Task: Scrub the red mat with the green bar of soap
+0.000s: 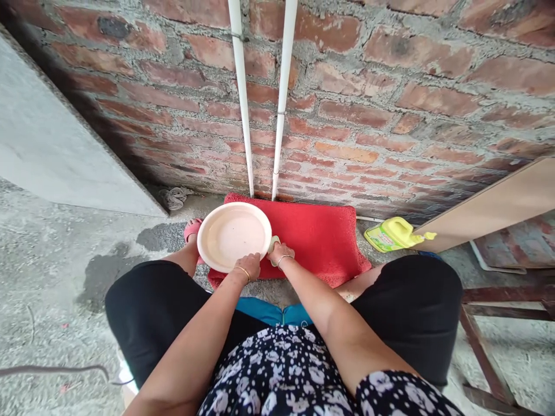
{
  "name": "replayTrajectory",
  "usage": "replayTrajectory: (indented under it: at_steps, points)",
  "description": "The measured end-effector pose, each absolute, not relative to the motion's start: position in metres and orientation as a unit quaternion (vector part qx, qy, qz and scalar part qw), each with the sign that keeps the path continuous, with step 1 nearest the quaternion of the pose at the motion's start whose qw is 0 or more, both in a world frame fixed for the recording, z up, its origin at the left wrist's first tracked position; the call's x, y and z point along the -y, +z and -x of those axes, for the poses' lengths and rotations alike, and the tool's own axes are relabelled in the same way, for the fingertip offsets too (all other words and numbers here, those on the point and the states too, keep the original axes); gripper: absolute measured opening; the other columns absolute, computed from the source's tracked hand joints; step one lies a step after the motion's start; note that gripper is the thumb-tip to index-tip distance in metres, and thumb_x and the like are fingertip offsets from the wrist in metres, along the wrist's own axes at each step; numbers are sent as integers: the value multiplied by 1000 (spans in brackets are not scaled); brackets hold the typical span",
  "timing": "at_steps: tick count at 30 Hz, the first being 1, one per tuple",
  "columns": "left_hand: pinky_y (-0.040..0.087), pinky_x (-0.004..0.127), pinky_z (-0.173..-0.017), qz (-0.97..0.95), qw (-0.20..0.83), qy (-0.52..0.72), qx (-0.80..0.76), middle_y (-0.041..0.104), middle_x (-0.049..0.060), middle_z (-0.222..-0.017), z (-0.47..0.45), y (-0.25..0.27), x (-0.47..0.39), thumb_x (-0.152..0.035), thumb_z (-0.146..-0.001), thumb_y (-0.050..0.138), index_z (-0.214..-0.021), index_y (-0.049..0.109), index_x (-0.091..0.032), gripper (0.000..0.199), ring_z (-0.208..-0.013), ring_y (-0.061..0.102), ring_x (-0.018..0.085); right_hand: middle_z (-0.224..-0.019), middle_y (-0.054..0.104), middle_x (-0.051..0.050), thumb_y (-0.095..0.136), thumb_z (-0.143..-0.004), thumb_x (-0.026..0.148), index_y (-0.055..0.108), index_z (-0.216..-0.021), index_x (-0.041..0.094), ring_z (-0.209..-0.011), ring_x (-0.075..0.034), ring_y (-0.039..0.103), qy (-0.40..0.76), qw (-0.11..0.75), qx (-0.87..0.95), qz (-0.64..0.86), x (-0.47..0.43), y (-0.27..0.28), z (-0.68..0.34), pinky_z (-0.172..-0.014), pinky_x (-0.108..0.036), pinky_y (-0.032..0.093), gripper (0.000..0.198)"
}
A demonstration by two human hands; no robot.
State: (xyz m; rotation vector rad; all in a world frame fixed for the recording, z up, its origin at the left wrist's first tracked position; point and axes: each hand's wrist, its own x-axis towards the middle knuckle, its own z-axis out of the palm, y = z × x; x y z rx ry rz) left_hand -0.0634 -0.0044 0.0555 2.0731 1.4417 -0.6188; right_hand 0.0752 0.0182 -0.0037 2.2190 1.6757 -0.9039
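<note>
A cream plastic basin with clear water in it rests at the left end of a red mat. My left hand is closed over the basin's near right rim, with a gold bangle at its wrist. Just right of the basin, my right hand is closed around a small pale yellow-green piece, mostly hidden by the fingers; its kind cannot be made out. That piece is close to the basin's rim, above the mat.
A yellow detergent jug lies tilted right of the mat. Behind stands a brick wall with two white pipes. A stone slab leans at left, a brown board at right. A wooden frame stands lower right.
</note>
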Motion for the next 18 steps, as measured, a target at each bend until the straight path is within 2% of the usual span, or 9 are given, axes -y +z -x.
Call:
replayTrajectory:
  at_steps: [5, 12, 14, 18]
  points:
    - [43, 37, -91, -772, 266, -235, -528, 56, 14, -121, 64, 55, 0, -21, -82, 40, -117, 46, -17, 36, -111, 55, 23, -118, 56, -9, 67, -63, 52, 50, -118, 25, -104, -24, 57, -301, 108, -528, -787, -12, -5, -129, -80, -33, 43, 64]
    - [43, 37, -91, -766, 250, -241, -541, 57, 13, -122, 58, 57, 0, -22, -82, 40, -117, 46, -18, 35, -112, 55, 22, -110, 60, -16, 61, -69, 56, 53, -118, 18, -94, -27, 62, -260, 60, -304, -915, 38, 7, -263, -69, -34, 46, 62]
    - [43, 37, -90, -764, 246, -247, -544, 57, 13, -122, 59, 58, -2, -24, -83, 40, -117, 47, -19, 35, -112, 55, 23, -108, 61, -17, 60, -71, 55, 53, -117, 18, -94, -27, 62, -257, 38, -289, -921, 40, 10, -269, -69, -33, 46, 60]
    - [44, 41, -89, -758, 239, -258, -550, 57, 11, -124, 62, 55, -5, -23, -84, 37, -120, 46, -22, 37, -111, 56, 24, -114, 59, -14, 61, -69, 56, 52, -118, 20, -99, -27, 60, -281, 4, -375, -884, 18, 13, -224, -72, -32, 46, 61]
